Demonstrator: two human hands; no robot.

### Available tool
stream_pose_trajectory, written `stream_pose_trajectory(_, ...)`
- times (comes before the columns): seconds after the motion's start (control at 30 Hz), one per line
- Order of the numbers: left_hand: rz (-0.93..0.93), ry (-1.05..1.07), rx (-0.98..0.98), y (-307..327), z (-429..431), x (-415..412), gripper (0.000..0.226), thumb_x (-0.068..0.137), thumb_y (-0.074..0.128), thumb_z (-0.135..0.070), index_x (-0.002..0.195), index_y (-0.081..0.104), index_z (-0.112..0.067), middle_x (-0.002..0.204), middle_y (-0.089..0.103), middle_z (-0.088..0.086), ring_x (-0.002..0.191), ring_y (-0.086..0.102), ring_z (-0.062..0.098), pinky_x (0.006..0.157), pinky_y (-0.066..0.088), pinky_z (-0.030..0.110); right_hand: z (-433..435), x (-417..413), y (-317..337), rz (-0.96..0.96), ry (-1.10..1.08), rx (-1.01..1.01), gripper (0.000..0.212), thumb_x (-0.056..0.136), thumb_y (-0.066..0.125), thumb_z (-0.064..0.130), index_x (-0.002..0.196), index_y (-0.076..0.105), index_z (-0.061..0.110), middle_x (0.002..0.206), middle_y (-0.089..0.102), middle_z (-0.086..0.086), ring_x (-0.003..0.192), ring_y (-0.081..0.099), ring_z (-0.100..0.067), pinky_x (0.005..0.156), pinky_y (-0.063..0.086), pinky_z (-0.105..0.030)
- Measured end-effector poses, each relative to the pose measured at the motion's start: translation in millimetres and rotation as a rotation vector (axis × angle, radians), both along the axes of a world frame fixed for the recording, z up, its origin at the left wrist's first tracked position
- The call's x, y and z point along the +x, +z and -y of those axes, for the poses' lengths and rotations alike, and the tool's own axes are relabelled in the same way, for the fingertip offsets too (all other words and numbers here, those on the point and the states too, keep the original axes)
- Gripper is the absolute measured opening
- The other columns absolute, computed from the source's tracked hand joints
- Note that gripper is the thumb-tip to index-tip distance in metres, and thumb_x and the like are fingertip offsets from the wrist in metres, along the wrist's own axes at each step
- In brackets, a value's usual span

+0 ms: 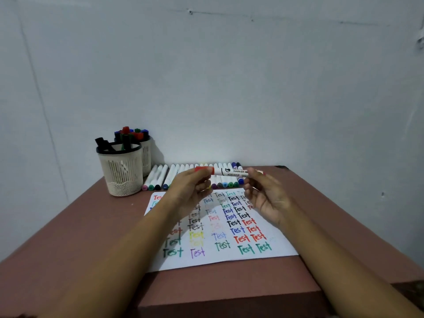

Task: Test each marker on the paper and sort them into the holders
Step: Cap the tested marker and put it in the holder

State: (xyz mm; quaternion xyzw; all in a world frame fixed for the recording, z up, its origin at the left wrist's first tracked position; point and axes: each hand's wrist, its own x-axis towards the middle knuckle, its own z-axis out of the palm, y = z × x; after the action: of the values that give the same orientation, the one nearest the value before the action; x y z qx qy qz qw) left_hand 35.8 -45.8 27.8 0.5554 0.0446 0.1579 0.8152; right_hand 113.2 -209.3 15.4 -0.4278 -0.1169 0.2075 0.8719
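While the white sheet of paper (231, 260) already carries columns of "Test" in black, red, blue, green, purple and yellow, you look well into the job but not near its end. Your left hand (191, 191) has its fingers curled round the red cap end of a white-barrelled red marker (229, 172), and your right hand (267, 196) pinches the other end, so it hangs level above the paper's far edge; whether the cap is coming off or going on I cannot tell. At the far left of the brown tabletop (68, 237), the front cream mesh holder (121, 175) has black markers and the rear cream holder (147, 159) has red, blue and green caps. The row of white markers (160, 176) lying along the wall looks unsorted, so much remains.
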Motion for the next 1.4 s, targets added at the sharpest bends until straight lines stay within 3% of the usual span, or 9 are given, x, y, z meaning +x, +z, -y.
stream_pose_trajectory(0.07, 0.045, 0.086, -0.033, 2, -5, 0, 0.005, 0.087, 0.058, -0.007, 0.084, 0.063, -0.007, 0.073, 0.058, 0.003, 0.068, 0.056, 0.013, 0.065, 0.052, 0.023, 0, 3, -6, 0.118, -0.164, -0.164, 0.01, 0.087, 0.064, 0.016, 0.088, 0.065, 0.007, 0.067, 0.062, -0.005, 0.056, 0.058, -0.013, 0.049, 0.051, -0.022)
stream_pose_trajectory(0.17, 0.063, 0.224, 0.166, 8, -14, -1, 0.006, 0.089, 0.056, -0.006, 0.09, 0.062, -0.006, 0.088, 0.064, 0.008, 0.086, 0.061, 0.02, 0.077, 0.051, 0.026, -1, 1, -19, 0.621, -0.429, -0.801, 0.02, 0.096, 0.052, 0.024, 0.096, 0.068, 0.011, 0.08, 0.064, 0.0, 0.073, 0.06, -0.018, 0.06, 0.045, -0.03)
stream_pose_trajectory(0.27, 0.052, 0.358, 0.379, 22, -24, -4, 0.017, 0.089, 0.057, -0.008, 0.106, 0.058, -0.006, 0.106, 0.063, 0.009, 0.101, 0.06, 0.021, 0.085, 0.05, 0.028, -4, 1, -28, 1.005, -0.336, -1.181, 0.03, 0.097, 0.048, 0.03, 0.117, 0.065, 0.015, 0.114, 0.062, 0.002, 0.106, 0.058, -0.015, 0.083, 0.043, -0.024)
stream_pose_trajectory(0.37, 0.09, 0.521, 0.598, 48, -45, -10, 0.021, 0.09, 0.057, -0.01, 0.11, 0.053, -0.013, 0.097, 0.06, 0.001, 0.094, 0.06, 0.019, 0.082, 0.051, 0.03, -5, 5, -28, 1.136, -0.196, -1.349, 0.035, 0.097, 0.047, 0.031, 0.126, 0.061, 0.016, 0.129, 0.058, -0.001, 0.116, 0.053, -0.015, 0.094, 0.04, -0.023)
stream_pose_trajectory(0.43, 0.104, 0.624, 0.731, 68, -64, -16, 0.024, 0.09, 0.057, -0.011, 0.112, 0.049, -0.018, 0.099, 0.061, 0.005, 0.091, 0.061, 0.022, 0.078, 0.053, 0.034, -5, 7, -27, 1.155, -0.191, -1.362, 0.035, 0.097, 0.048, 0.031, 0.126, 0.061, 0.017, 0.129, 0.059, 0.0, 0.114, 0.054, -0.013, 0.093, 0.039, -0.021)
stream_pose_trajectory(0.6, 0.091, 0.878, 0.979, 117, -112, -37, 0.034, 0.092, 0.052, -0.011, 0.125, 0.041, -0.014, 0.103, 0.055, 0.006, 0.083, 0.058, 0.019, 0.049, 0.041, 0.015, -7, 10, -26, 1.191, -0.195, -1.351, 0.035, 0.097, 0.048, 0.032, 0.125, 0.061, 0.018, 0.129, 0.059, 0.001, 0.113, 0.054, -0.011, 0.092, 0.04, -0.02)
stream_pose_trajectory(0.8, 0.044, 0.976, 1.102, 129, -143, -47, 0.024, 0.092, 0.049, -0.006, 0.116, 0.043, -0.009, 0.099, 0.057, 0.015, 0.079, 0.057, 0.025, 0.062, 0.045, 0.03, -11, 10, -26, 1.185, -0.203, -1.324, 0.033, 0.096, 0.05, 0.03, 0.123, 0.063, 0.019, 0.128, 0.06, 0.002, 0.113, 0.055, -0.012, 0.091, 0.04, -0.02)
stream_pose_trajectory(1.13, -0.329, 0.822, 1.461, 73, -152, -38, 0.027, 0.091, 0.052, -0.016, 0.117, 0.049, -0.008, 0.107, 0.058, 0.019, 0.085, 0.056, 0.029, 0.071, 0.05, 0.037, -12, 9, -27, 1.154, -0.199, -1.313, 0.032, 0.095, 0.051, 0.03, 0.122, 0.064, 0.019, 0.127, 0.061, 0.003, 0.112, 0.056, -0.012, 0.091, 0.041, -0.022)
stream_pose_trajectory(1.4, 0.089, 0.864, 1.617, 61, -106, -27, 0.029, 0.09, 0.054, -0.008, 0.118, 0.057, -0.001, 0.118, 0.052, 0.019, 0.105, 0.054, 0.033, 0.082, 0.05, 0.039, -12, 6, -23, 1.157, -0.204, -1.312, 0.032, 0.095, 0.051, 0.029, 0.123, 0.064, 0.018, 0.127, 0.061, 0.001, 0.111, 0.057, -0.013, 0.091, 0.043, -0.022)
